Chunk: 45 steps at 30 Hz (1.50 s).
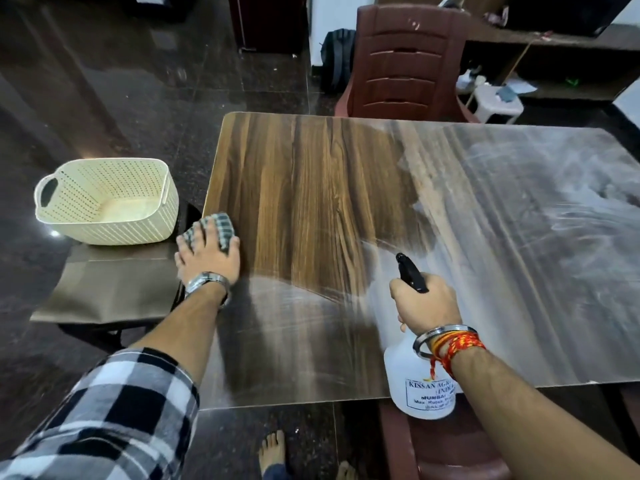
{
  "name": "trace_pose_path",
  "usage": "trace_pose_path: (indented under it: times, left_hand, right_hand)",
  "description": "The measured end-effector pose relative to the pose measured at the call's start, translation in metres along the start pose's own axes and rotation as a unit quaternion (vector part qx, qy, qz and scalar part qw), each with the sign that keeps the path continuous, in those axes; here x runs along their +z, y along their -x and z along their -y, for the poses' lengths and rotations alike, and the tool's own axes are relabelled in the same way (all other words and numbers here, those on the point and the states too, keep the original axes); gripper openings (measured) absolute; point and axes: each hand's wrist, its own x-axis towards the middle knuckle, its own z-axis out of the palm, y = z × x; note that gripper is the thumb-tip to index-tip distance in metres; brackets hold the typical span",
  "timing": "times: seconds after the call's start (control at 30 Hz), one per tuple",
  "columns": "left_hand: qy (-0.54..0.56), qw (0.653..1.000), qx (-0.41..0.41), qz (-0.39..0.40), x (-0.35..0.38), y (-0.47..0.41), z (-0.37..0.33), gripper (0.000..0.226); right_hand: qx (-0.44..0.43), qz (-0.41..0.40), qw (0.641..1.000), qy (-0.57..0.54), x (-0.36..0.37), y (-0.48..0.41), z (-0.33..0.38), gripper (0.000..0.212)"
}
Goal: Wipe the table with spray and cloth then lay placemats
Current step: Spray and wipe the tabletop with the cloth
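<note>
The brown wood-grain rectangular table (311, 188) shows pale streaks across its right half. The right hand (426, 303) grips the neck of a white plastic spray bottle (401, 375) over the near edge. The left hand (207, 252), fingers spread flat, presses a grey checked cloth (223, 223) at the table's left edge

Bench (311, 174): wood-grain, right and near parts filmed white.
Spray bottle (405, 372): translucent white, black trigger head, held tilted over near bench edge.
Cloth (221, 225): grey checked, bunched, left bench edge.
</note>
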Motion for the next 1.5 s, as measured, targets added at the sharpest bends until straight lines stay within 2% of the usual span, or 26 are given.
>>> trace_pose_path:
  times: [0.1, 0.17, 0.27, 0.33, 0.4, 0.5, 0.53, 0.6, 0.7, 0.8, 0.93, 1.0, 1.07, 1.17, 1.27, 1.33, 1.4, 1.5]
  left_hand:
    - [-0.007, 1.000, -0.010, -0.021, 0.013, 0.025, -0.020, 0.071]
    - [-0.023, 0.998, 0.060, -0.014, 0.027, 0.054, -0.056, 0.070]
    - [-0.022, 0.981, 0.188, 0.051, 0.055, 0.102, -0.139, 0.069]
    - [-0.035, 0.957, 0.274, 0.086, 0.075, 0.132, -0.198, 0.068]
    - [-0.081, 0.917, 0.375, 0.112, 0.094, 0.165, -0.242, 0.066]
    - [-0.116, 0.863, 0.468, 0.149, 0.110, 0.217, -0.265, 0.067]
    - [-0.105, 0.864, 0.469, 0.151, 0.111, 0.227, -0.264, 0.068]
    - [-0.072, 0.896, 0.416, 0.139, 0.109, 0.226, -0.251, 0.064]
    - [-0.054, 0.955, 0.279, 0.089, 0.092, 0.184, -0.197, 0.065]
    - [-0.058, 0.988, 0.144, 0.025, 0.057, 0.130, -0.106, 0.069]
    - [-0.030, 0.999, -0.007, -0.014, 0.021, 0.100, 0.021, 0.071]
    - [-0.010, 0.999, -0.035, -0.022, 0.015, 0.103, 0.060, 0.079]
    - [0.009, 0.999, -0.049, -0.019, 0.014, 0.114, 0.065, 0.077]
    - [-0.007, 0.999, -0.029, -0.026, 0.016, 0.149, 0.016, 0.065]
    - [-0.010, 0.995, 0.094, 0.006, 0.042, 0.197, -0.061, 0.065]
    - [-0.027, 0.975, 0.210, 0.066, 0.067, 0.234, -0.111, 0.065]
    - [-0.062, 0.940, 0.315, 0.119, 0.090, 0.273, -0.149, 0.060]
    - [-0.053, 0.914, 0.363, 0.172, 0.099, 0.306, -0.177, 0.059]
  right_hand:
    - [-0.008, -0.010, 1.000, -0.015, -0.012, 0.003, -0.012, 0.026]
    - [-0.005, -0.015, 1.000, -0.024, -0.023, 0.007, -0.019, 0.023]
    - [-0.010, -0.027, 0.999, -0.020, -0.044, 0.014, -0.034, 0.024]
    - [-0.012, -0.045, 0.999, -0.019, -0.060, 0.016, -0.047, 0.026]
    - [0.001, -0.065, 0.998, -0.008, -0.076, 0.015, -0.063, 0.024]
    - [0.018, -0.081, 0.997, -0.013, -0.093, 0.009, -0.085, 0.023]
    - [0.020, -0.076, 0.997, -0.010, -0.095, 0.010, -0.090, 0.024]
    - [0.022, -0.065, 0.998, 0.004, -0.093, 0.011, -0.097, 0.024]
    - [0.012, -0.042, 0.999, -0.001, -0.083, 0.016, -0.097, 0.028]
    - [-0.003, -0.014, 1.000, -0.014, -0.064, 0.022, -0.092, 0.030]
    - [-0.024, 0.022, 0.999, -0.042, -0.041, 0.035, -0.082, 0.025]
    - [-0.035, 0.030, 0.998, -0.051, -0.034, 0.040, -0.077, 0.024]
    - [-0.047, 0.033, 0.997, -0.054, -0.031, 0.043, -0.074, 0.025]
    - [-0.055, 0.038, 0.997, -0.046, -0.030, 0.045, -0.076, 0.025]
    - [-0.045, 0.033, 0.998, -0.043, -0.035, 0.045, -0.081, 0.024]
    - [-0.040, 0.021, 0.998, -0.044, -0.043, 0.044, -0.084, 0.024]
    - [-0.045, 0.002, 0.998, -0.042, -0.055, 0.042, -0.086, 0.027]
    - [-0.057, -0.019, 0.998, -0.028, -0.068, 0.041, -0.092, 0.032]
